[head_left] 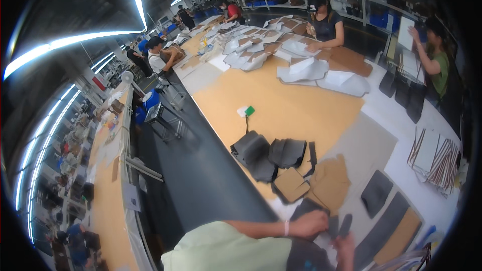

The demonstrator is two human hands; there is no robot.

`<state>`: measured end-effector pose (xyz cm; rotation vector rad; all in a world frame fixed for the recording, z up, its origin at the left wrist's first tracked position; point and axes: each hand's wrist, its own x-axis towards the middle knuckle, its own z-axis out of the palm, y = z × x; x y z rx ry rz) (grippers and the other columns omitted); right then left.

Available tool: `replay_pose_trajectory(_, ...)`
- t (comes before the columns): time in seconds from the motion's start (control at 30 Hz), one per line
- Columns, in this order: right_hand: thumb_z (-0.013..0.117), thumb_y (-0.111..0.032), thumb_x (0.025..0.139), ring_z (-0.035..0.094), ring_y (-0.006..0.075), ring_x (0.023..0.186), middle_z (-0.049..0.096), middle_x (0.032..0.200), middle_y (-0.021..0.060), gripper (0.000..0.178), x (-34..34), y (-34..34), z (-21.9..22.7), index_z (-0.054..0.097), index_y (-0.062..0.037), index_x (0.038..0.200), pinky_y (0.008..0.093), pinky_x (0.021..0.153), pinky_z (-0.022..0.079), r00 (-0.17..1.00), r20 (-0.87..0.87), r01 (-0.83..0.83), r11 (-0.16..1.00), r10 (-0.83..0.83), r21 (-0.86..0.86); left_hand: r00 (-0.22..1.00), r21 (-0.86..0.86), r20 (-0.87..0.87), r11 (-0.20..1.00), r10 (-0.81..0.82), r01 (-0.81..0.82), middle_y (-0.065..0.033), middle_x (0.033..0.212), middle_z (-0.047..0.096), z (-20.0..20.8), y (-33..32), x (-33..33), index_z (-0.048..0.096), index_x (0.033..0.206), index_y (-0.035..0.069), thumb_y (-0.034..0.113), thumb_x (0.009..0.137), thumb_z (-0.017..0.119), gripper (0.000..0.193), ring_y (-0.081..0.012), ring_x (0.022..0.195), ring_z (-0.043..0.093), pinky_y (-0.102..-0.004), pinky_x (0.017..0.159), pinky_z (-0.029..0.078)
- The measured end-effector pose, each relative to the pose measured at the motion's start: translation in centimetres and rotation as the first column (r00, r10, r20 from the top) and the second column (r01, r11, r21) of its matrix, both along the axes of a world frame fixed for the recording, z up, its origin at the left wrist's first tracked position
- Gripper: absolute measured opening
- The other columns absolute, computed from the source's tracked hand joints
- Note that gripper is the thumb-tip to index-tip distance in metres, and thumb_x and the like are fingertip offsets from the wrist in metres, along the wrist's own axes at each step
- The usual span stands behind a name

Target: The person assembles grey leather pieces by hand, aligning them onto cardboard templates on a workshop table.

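Long bright lights (pixel 75 40) hang over a big, busy workroom, and a long table (pixel 281 98) with a tan top runs away through it. Sheets of white and brown stuff (pixel 301 73) lie in messy heaps toward the far end, and a worker in a dark top (pixel 325 29) reaches over them from the right edge. Nearer, close to the left edge, sit two dark piles (pixel 251 154) of soft pieces, with a tan piece (pixel 291 184) just in front of them and a brown piece (pixel 330 183) beside that. Dark and tan strips (pixel 387 232) lie slanted near the right edge, and a bunch of white boards (pixel 433 158) stands farther along that edge. Down at the near end, close to the left corner, is a small black strip (pixel 345 225), between the two hands. The left hand (pixel 311 224) has a band on its wrist and its fingers are curled in, but I can't tell if they grip anything. The right hand (pixel 344 246) is at the low end of the strip, too blurry to tell if it is gripping.
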<state>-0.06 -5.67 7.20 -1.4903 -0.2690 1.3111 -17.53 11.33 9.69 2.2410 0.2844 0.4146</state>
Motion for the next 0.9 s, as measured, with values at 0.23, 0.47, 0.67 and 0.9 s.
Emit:
replay_pose_trajectory(0.23, 0.052, 0.003, 0.089, 0.067, 0.0200, 0.068, 0.065, 0.099, 0.0122, 0.037, 0.5, -0.7, 2.7, 0.040, 0.0007, 0.124, 0.0272, 0.057, 0.047, 0.978, 0.178, 0.100, 0.993, -0.111, 0.066, 0.925, -0.660, -0.357, 0.735, -0.127, -0.154, -0.0038, 0.087, 0.067, -3.2, 0.9, 2.7, 0.067, 0.110, 0.007, 0.030, 0.098, 0.053, 0.029, -0.0119, 0.081, 0.063, -0.0295, 0.072, 0.053)
replay_pose_trajectory(0.47, 0.059, -0.001, 0.089, 0.068, 0.0165, 0.073, 0.065, 0.090, 0.0123, 0.040, 3.7, -0.4, 2.0, 0.042, 0.0051, 0.124, 0.0263, 0.060, 0.048, 0.972, 0.188, 0.143, 0.990, -0.142, 0.007, 0.932, -0.803, -0.361, 0.522, -0.042, -0.287, 0.0000, 0.074, 0.062, -4.1, 1.7, 6.9, 0.064, 0.094, 0.001, 0.010, 0.086, 0.069, 0.013, -0.0064, 0.070, 0.055, -0.0233, 0.061, 0.044)
replay_pose_trajectory(0.67, 0.059, -0.001, 0.090, 0.064, 0.0119, 0.069, 0.062, 0.076, 0.0071, 0.033, 6.8, -0.2, -0.8, 0.043, 0.0008, 0.120, 0.0235, 0.061, 0.045, 0.712, 0.558, 0.416, 0.896, -0.426, 0.153, 0.965, -0.325, -0.257, 0.945, -0.046, -0.041, -0.0102, 0.089, 0.063, -3.0, 1.8, 14.0, 0.063, 0.111, 0.005, 0.005, 0.083, 0.069, 0.028, -0.0176, 0.067, 0.058, -0.0279, 0.063, 0.048)
replay_pose_trajectory(0.9, 0.050, 0.000, 0.095, 0.064, 0.0128, 0.069, 0.061, 0.074, 0.0077, 0.027, 11.7, 3.2, -3.0, 0.041, -0.0001, 0.120, 0.0253, 0.062, 0.045, 0.658, 0.529, 0.509, 0.834, -0.536, 0.213, 0.994, -0.262, -0.101, 0.962, 0.051, -0.076, -0.0090, 0.091, 0.062, -3.9, 3.5, 19.4, 0.065, 0.112, 0.005, 0.008, 0.087, 0.065, 0.025, -0.0154, 0.068, 0.055, -0.0276, 0.065, 0.046)
